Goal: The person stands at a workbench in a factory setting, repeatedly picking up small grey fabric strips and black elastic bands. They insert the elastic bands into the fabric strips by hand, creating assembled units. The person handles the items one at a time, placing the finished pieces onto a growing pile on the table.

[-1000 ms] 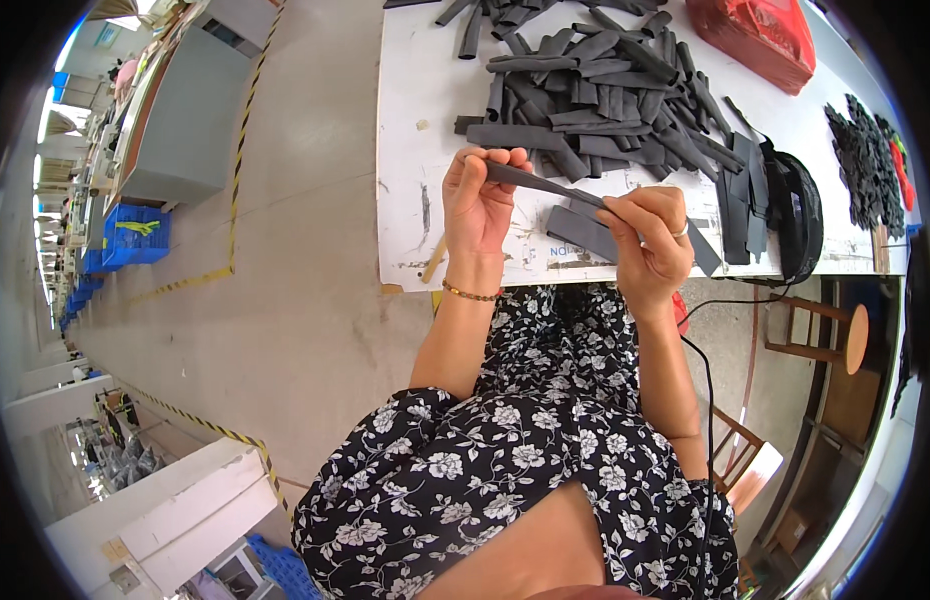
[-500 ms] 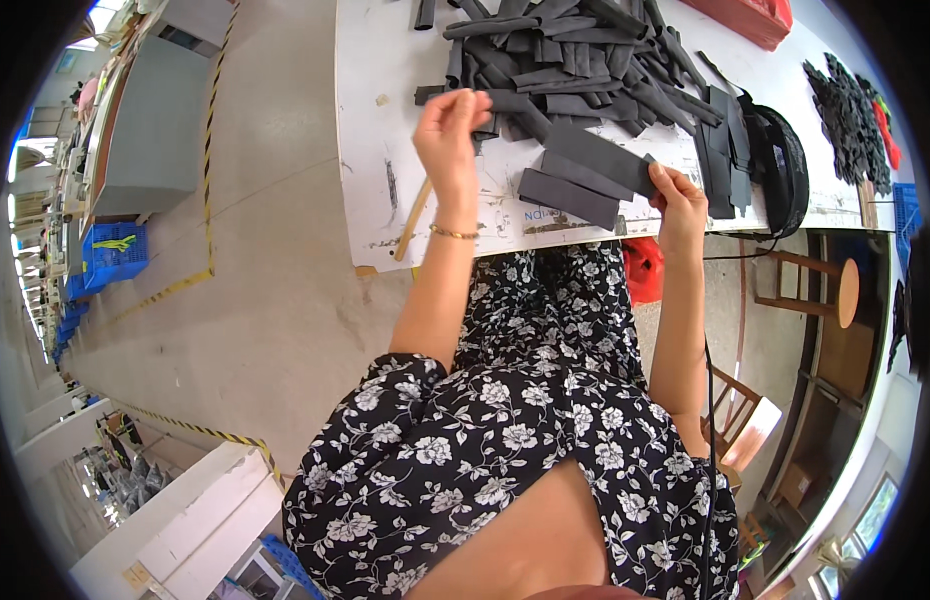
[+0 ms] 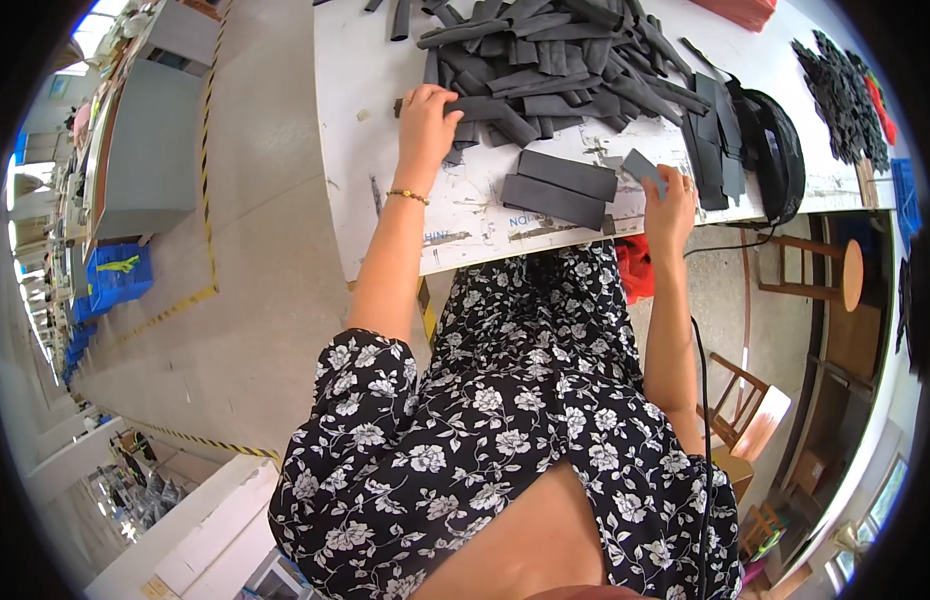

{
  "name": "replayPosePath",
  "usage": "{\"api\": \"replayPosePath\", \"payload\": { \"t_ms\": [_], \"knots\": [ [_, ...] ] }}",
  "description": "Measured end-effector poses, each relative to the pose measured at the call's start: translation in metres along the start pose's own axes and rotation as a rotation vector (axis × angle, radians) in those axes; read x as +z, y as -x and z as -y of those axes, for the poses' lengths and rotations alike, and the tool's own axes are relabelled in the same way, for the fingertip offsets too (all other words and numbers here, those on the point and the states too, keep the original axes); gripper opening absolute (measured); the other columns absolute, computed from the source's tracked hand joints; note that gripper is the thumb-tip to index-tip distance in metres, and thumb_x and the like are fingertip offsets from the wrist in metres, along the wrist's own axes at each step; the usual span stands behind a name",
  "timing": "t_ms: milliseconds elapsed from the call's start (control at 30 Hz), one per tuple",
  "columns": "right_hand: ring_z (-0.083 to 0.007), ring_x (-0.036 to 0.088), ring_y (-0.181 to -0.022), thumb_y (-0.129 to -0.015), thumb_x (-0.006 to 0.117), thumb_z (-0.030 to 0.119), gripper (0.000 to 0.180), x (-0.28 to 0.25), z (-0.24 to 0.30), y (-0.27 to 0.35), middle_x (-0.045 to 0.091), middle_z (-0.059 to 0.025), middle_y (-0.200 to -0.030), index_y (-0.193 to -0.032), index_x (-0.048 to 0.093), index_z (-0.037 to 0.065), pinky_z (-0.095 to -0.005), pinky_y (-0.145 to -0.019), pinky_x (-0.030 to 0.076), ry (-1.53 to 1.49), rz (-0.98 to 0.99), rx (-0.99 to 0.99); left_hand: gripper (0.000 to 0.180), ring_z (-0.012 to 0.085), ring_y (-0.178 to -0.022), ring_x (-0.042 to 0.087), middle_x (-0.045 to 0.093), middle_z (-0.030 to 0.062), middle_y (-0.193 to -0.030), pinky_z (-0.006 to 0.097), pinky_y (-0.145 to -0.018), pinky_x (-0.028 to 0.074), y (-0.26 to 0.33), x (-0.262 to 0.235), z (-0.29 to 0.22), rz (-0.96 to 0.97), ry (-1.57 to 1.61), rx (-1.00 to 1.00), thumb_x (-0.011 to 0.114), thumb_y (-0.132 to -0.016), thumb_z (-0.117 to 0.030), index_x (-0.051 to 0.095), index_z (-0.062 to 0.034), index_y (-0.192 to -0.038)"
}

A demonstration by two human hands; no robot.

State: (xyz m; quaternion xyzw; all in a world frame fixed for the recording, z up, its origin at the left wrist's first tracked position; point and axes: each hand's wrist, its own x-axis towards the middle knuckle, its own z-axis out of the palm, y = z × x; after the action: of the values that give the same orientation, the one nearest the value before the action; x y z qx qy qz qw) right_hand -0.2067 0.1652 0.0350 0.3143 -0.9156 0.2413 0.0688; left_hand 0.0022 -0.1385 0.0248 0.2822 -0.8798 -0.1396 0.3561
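Close to the near edge of the white table (image 3: pixel 357 175), I see the grey strip (image 3: pixel 642 169), tilted in the right hand (image 3: pixel 671 212) and pinched between thumb and fingers, just to the right of two flat strips (image 3: pixel 553 201) that lie side by side. One second ago both hands were holding one dark strip between them; now the left hand (image 3: pixel 422 122) has gone away to the near left border of the pile of dark strips (image 3: pixel 565 58). Its fingers are upon one loose strip (image 3: pixel 477 108), but I cannot tell if they grasp it or only rest there. I also cannot say whether the grey strip is the same which both hands held, because I see it at a steep angle. In my judgement, the hands now divide the work: the right one minds a single piece, the left one is occupied at the pile. Farther right is a black bag (image 3: pixel 773 150), and at the far side a red bag (image 3: pixel 745 10).
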Motion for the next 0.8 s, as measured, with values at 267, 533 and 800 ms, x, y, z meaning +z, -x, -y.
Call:
{"api": "replayPosePath", "payload": {
  "t_ms": [267,533,800],
  "knots": [
    [-0.0299,0.059,-0.098,-0.087,0.061,0.015,0.021,0.007,-0.019,0.001,0.064,-0.0125,-0.105,-0.101,0.065,0.0,-0.0407,-0.082,0.051,0.403,0.183,-0.295,0.016,0.0174,-0.074,0.062,0.067,0.0083,-0.087,0.031,-0.066,0.049,-0.011,-0.031,-0.023,-0.174,0.413,-0.295,0.061,-0.094,-0.016,0.061,-0.0004,-0.097],
    [-0.0314,0.062,-0.09,-0.085,0.056,0.007,0.008,0.012,-0.025,0.01,0.064,-0.0133,-0.091,-0.085,0.061,0.002,-0.042,-0.075,0.05,0.385,0.042,-0.472,0.027,0.0124,-0.045,0.045,0.057,0.0096,-0.07,0.025,-0.043,0.035,0.007,-0.037,-0.059,-0.178,1.547,-0.87,0.055,-0.1,-0.029,0.056,-0.0016,-0.1],
    [-0.0231,0.062,-0.081,-0.09,0.052,-0.004,0.032,-0.046,0.025,-0.007,0.064,-0.0145,-0.093,-0.12,0.059,0.003,-0.0329,-0.076,0.049,-0.456,-0.11,-0.159,0.031,0.035,-0.101,0.067,0.068,0.0177,-0.103,0.044,-0.089,0.058,0.016,-0.033,-0.076,-0.038,1.803,-0.951,0.061,-0.096,-0.027,0.061,0.0023,-0.104]
  ]
}}
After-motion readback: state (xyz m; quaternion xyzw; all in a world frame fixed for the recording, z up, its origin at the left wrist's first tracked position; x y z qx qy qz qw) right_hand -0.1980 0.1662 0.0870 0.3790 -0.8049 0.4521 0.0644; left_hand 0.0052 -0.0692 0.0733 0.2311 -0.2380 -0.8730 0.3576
